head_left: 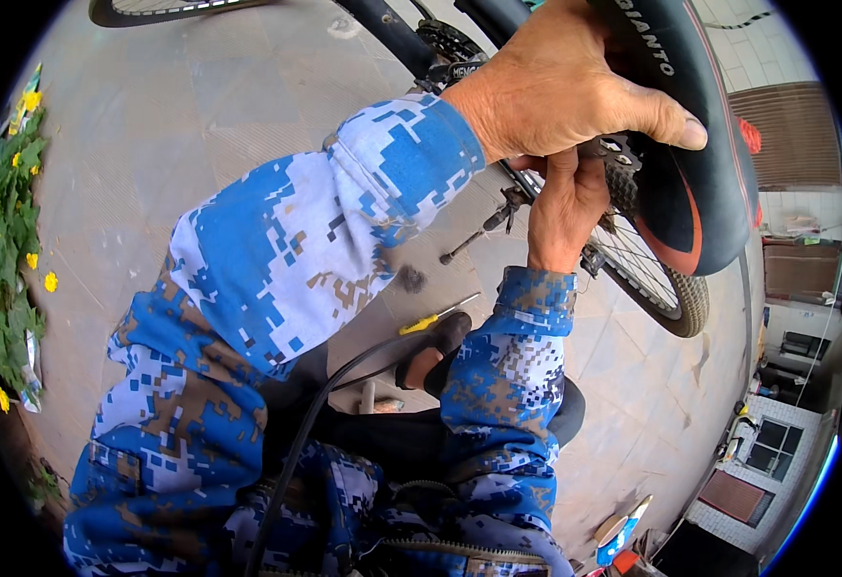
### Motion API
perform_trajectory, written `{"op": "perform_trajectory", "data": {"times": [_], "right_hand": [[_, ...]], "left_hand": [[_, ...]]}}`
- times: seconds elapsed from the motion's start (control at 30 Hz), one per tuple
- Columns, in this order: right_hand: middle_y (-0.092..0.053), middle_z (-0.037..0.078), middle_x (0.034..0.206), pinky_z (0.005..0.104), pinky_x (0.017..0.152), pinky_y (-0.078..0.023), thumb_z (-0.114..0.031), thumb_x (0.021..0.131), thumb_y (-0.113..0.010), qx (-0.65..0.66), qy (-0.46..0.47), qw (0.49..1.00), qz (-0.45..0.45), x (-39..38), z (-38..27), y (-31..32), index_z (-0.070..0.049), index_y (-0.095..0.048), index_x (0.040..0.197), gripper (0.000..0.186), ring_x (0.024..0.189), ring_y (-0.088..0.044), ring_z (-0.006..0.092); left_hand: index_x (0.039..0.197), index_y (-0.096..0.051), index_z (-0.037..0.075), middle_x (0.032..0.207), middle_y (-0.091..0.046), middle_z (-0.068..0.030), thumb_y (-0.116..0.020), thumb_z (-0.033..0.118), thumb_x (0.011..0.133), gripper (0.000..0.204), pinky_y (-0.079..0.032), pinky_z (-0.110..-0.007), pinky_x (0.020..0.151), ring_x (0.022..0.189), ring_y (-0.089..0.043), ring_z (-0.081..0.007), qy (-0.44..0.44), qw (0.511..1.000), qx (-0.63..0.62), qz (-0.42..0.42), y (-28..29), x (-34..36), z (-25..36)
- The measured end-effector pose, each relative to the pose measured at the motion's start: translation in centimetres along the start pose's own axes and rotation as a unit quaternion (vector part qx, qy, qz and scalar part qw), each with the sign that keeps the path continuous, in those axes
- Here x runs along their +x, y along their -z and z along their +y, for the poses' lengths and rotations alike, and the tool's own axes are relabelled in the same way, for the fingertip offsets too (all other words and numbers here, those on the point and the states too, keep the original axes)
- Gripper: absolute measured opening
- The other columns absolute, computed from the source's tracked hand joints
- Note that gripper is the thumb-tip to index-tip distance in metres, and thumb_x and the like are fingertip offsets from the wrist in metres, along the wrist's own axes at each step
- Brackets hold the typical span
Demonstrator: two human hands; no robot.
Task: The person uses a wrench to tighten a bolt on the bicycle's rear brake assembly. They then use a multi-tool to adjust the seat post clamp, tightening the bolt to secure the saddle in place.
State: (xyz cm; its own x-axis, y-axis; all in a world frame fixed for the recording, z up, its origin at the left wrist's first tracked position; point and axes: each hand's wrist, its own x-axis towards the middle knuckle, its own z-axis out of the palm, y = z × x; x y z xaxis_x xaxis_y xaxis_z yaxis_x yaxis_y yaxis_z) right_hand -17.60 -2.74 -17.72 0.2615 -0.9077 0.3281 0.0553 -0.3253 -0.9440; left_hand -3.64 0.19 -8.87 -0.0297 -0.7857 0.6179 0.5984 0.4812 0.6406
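A black bicycle saddle with red trim (pixel 719 197) takes up the upper right. My left hand (pixel 556 82) grips it, the thumb lying across its side and the other fingers hidden behind the hand and saddle. Beneath, a metal clamp piece with holes (pixel 616 149) shows against the saddle's underside. My right hand (pixel 572 202) reaches up to that clamp, its fingers closed at the tips. Whatever they pinch is hidden by my left hand and the saddle. Under the saddle runs the bicycle's rear wheel (pixel 695 306).
A screwdriver with a yellow handle (pixel 421 324) lies on the paved floor beside my shoe (pixel 452 332). The kickstand (pixel 483 234) slants toward me. A black cable (pixel 298 442) crosses my lap. Yellow-flowered plants (pixel 6 226) line the left edge; white-walled buildings (pixel 786 428) stand right.
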Motion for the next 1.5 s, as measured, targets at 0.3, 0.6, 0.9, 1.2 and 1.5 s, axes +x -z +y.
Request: {"op": "perform_trajectory", "data": {"times": [0.3,0.6,0.9,1.2,1.5], "right_hand": [[-0.067,0.010,0.083,0.0261,0.058,-0.052,-0.025,0.099,-0.061,-0.033,0.011,0.999,0.014,-0.3,-0.2,0.5,0.001,-0.060,0.087,0.029,0.068,-0.065,0.0141],[-0.060,0.005,0.075,0.0249,0.052,-0.049,-0.027,0.100,-0.059,-0.006,-0.075,0.986,0.152,-2.5,0.1,-0.9,0.000,-0.058,0.087,0.031,0.061,-0.060,0.0113],[-0.063,0.017,0.099,0.0317,0.055,-0.055,-0.029,0.102,-0.048,0.149,-0.045,0.942,0.296,-4.2,-1.9,3.5,0.003,-0.054,0.108,0.034,0.078,-0.068,0.0239],[-0.056,-0.004,0.101,0.0413,0.079,-0.053,-0.033,0.102,-0.052,0.278,0.013,0.945,0.170,-2.4,-6.8,9.9,-0.011,-0.057,0.119,0.029,0.100,-0.058,0.0162],[-0.066,0.002,0.100,0.0264,0.056,-0.043,-0.049,0.091,-0.066,0.216,0.041,0.959,0.181,-2.0,-8.1,9.3,-0.011,-0.058,0.120,0.048,0.076,-0.061,0.0140]], "left_hand": [[0.121,-0.057,-0.006,0.112,-0.066,-0.0128,-0.076,0.006,0.082,0.046,-0.050,-0.033,0.093,0.104,-0.062,-0.0205,0.033,0.999,-0.034,0.009,-0.4,0.5,0.4],[0.120,-0.059,-0.005,0.112,-0.067,-0.0111,-0.076,0.004,0.082,0.043,-0.051,-0.033,0.092,0.105,-0.061,-0.0192,0.027,0.999,-0.007,0.038,-1.3,1.6,0.2],[0.114,-0.063,0.000,0.105,-0.069,-0.0141,-0.085,0.024,0.076,0.049,-0.055,-0.031,0.090,0.104,-0.065,-0.0231,-0.099,0.975,0.183,0.075,-0.8,0.9,-2.0],[0.122,-0.058,-0.003,0.113,-0.066,-0.0075,-0.077,0.000,0.082,0.045,-0.052,-0.031,0.092,0.106,-0.061,-0.0174,-0.042,0.999,0.002,0.016,-0.3,1.7,-1.4],[0.124,-0.056,-0.002,0.115,-0.065,-0.0086,-0.077,0.002,0.082,0.047,-0.051,-0.031,0.095,0.109,-0.060,-0.0175,-0.004,0.999,-0.015,0.028,-0.7,0.5,-0.2]]}}
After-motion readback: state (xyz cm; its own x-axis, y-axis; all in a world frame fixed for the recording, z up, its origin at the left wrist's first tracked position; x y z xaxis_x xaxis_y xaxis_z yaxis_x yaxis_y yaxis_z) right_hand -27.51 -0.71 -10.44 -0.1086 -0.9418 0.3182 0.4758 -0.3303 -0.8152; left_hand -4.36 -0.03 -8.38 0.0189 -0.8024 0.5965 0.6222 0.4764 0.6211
